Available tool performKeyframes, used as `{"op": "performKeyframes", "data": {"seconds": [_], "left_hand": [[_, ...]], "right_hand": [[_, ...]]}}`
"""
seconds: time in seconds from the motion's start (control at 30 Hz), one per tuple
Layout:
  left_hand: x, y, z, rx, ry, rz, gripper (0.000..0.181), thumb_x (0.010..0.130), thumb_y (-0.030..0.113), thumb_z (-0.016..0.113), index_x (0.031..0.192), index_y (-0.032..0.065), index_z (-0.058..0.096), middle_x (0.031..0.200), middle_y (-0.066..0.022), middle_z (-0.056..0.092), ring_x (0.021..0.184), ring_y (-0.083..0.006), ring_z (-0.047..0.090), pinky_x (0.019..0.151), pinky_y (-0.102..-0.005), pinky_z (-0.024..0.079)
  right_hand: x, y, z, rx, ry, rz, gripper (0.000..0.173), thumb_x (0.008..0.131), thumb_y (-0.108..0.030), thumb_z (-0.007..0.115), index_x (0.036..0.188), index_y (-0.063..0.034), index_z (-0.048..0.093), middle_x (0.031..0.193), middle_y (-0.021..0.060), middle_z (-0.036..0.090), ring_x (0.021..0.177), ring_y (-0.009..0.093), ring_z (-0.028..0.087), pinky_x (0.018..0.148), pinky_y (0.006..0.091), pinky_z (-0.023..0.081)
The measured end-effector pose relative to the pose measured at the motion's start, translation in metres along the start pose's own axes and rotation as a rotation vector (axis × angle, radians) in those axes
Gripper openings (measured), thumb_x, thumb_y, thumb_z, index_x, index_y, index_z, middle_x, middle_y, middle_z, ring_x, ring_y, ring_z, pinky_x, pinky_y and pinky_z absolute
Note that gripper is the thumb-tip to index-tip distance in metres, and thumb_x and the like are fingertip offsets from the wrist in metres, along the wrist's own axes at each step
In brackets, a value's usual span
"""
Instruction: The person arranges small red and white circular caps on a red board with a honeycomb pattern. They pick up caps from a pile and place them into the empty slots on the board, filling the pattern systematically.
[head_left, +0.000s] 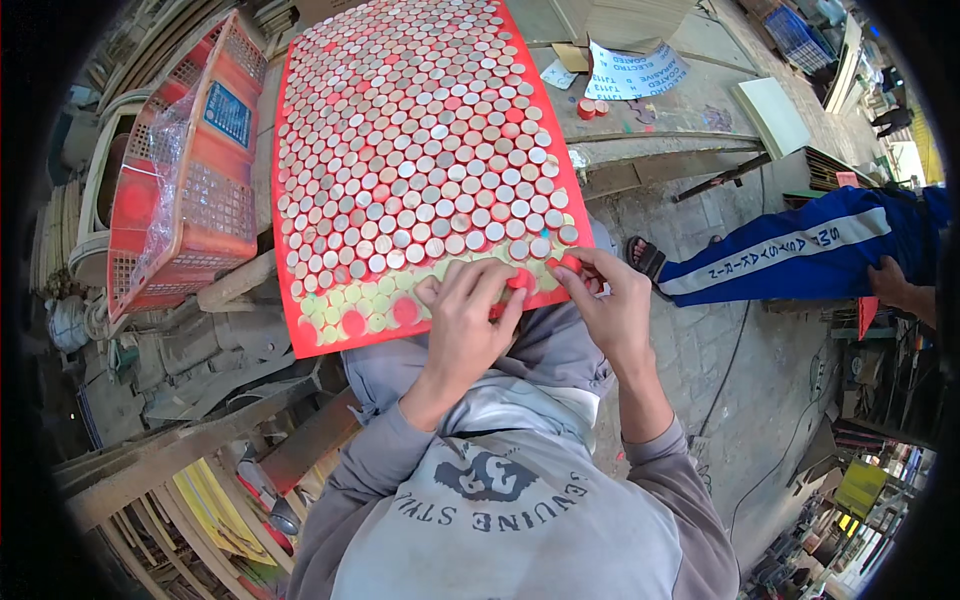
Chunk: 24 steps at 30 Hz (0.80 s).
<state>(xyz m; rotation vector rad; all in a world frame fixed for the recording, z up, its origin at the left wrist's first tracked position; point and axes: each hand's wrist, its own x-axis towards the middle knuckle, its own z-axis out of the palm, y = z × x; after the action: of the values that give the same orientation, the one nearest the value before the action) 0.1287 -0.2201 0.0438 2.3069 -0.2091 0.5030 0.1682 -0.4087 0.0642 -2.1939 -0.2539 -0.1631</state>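
Note:
A red-painted board (564, 176) slopes from the bench to my lap, covered with rows of small round discs (424, 166) with pale tops and red sides. Along its near edge runs a strip of pale yellow-green circles (386, 285) with several red spots. My left hand (472, 307) is over this strip, a red disc (518, 279) pinched between thumb and forefinger. At the board's near right corner, my right hand (611, 300) holds a red piece (566, 262) between thumb and fingers; its other fingers curl around more red pieces, partly hidden.
A red plastic crate (217, 199) stands left of the board. On the workbench (660, 124) to the right lie a curled abrasive sheet (634, 71) and red discs (586, 109). A person in blue trousers (780, 244) is at the right. Wooden frames (187, 457) are at lower left.

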Motion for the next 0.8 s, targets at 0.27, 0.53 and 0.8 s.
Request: {"op": "performKeyframes", "data": {"seconds": [0.27, 0.53, 0.8], "left_hand": [[-0.003, -0.016, -0.016, 0.09, 0.048, -0.073, 0.035, 0.077, 0.017, 0.087, 0.109, 0.0107, 0.073, 0.094, 0.0014, 0.075, 0.089, -0.017, 0.062, 0.082, -0.0379, 0.031], [0.014, -0.021, -0.006, 0.125, 0.093, -0.011, 0.045, 0.077, 0.022, 0.087, 0.117, 0.0114, 0.07, 0.088, 0.0019, 0.071, 0.091, -0.0167, 0.061, 0.083, -0.0407, 0.028], [0.015, -0.012, -0.004, 0.272, 0.024, 0.009, 0.032, 0.08, 0.024, 0.084, 0.11, 0.0156, 0.076, 0.119, -0.0039, 0.055, 0.107, -0.0255, 0.047, 0.087, -0.0437, 0.029]], "right_hand": [[-0.002, 0.007, -0.003, 0.017, 0.125, 0.189, 0.024, 0.083, -0.007, 0.082, 0.103, 0.0031, 0.073, 0.074, 0.0115, 0.068, 0.059, 0.01, 0.055, 0.058, 0.0251, 0.048], [0.0, -0.001, -0.004, -0.089, 0.113, 0.093, 0.02, 0.084, -0.009, 0.083, 0.099, 0.0012, 0.074, 0.078, 0.0037, 0.066, 0.063, 0.007, 0.051, 0.056, 0.024, 0.04], [-0.001, -0.005, -0.008, -0.057, 0.091, 0.083, 0.02, 0.083, -0.006, 0.081, 0.1, 0.0021, 0.074, 0.081, 0.0105, 0.066, 0.063, 0.016, 0.054, 0.06, 0.0293, 0.046]]}}
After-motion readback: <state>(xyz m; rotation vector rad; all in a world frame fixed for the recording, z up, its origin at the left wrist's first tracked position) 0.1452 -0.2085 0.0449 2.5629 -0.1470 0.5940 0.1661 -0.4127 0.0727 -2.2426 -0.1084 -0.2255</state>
